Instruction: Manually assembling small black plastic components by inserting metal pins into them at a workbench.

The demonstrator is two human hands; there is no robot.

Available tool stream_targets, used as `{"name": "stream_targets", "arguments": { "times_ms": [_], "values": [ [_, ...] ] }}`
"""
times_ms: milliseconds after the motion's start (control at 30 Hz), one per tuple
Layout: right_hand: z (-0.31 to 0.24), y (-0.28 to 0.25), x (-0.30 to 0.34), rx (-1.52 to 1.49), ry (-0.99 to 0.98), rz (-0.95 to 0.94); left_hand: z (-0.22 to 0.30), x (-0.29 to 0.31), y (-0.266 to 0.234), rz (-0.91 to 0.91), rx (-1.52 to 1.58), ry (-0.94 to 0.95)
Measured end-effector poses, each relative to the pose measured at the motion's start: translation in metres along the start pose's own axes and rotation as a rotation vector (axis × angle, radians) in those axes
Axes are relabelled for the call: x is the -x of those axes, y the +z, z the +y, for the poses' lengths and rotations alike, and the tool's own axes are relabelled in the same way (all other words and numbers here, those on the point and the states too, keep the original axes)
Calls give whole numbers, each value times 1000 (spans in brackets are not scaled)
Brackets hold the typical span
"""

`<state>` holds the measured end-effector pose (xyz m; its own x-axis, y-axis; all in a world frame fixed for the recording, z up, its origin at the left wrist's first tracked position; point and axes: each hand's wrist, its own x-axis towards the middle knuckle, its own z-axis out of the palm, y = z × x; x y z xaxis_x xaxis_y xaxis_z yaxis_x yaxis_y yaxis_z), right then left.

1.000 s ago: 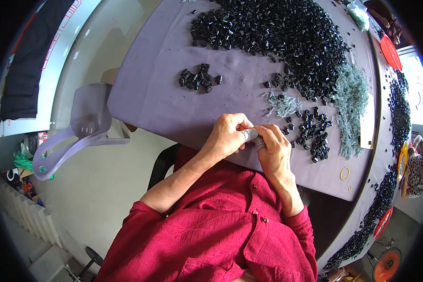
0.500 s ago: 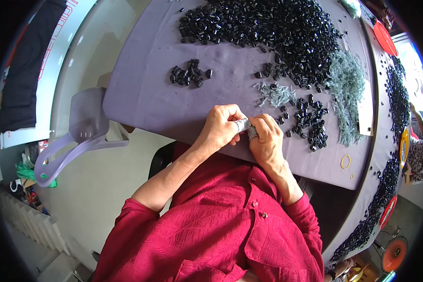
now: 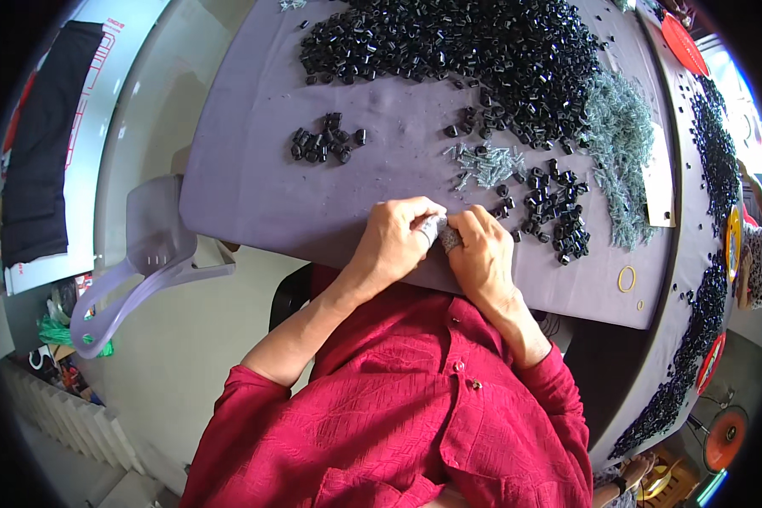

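My left hand [image 3: 389, 241] and my right hand [image 3: 484, 252] meet at the table's near edge, fingertips pinched together. Grey wrapping covers fingers on both. Whatever sits between the fingertips is too small or hidden to make out. Just beyond my right hand lies a small heap of thin, silvery, spring-like pieces [image 3: 488, 162]. To its right are scattered short black cylindrical parts [image 3: 555, 212]. A little cluster of similar black parts [image 3: 323, 140] rests farther left on the purple-grey tabletop [image 3: 254, 161].
A large mound of black parts [image 3: 449, 42] covers the far side, beside a long heap of spring-like pieces [image 3: 620, 157]. Two yellow rings, the larger one [image 3: 626, 278], lie at right. A lilac dustpan-like scoop [image 3: 157, 224] stands left of the table. Another person's hand [image 3: 639, 470] shows lower right.
The view has shifted slightly. My hands stay together at the table edge, and my left hand has turned a little, its fingers closer to my right fingertips.
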<state>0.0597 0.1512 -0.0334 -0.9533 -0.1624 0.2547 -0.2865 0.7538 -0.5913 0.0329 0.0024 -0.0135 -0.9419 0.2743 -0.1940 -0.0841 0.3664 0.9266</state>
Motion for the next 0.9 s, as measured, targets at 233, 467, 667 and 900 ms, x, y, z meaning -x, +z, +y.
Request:
{"name": "stream_targets", "arguments": {
  "times_ms": [233,467,667,900],
  "values": [
    [-1,-15,-2,-36,-74,-35,-10,-16,-5,232,-606,348],
    [4,-26,1,-44,-41,-61,-19,-52,-66,343,-857,391],
    [28,-40,2,8,4,10,1,-64,-61,361,-698,397],
    [37,-42,9,14,3,88,17,-140,-32,255,-629,532]
  ]
}}
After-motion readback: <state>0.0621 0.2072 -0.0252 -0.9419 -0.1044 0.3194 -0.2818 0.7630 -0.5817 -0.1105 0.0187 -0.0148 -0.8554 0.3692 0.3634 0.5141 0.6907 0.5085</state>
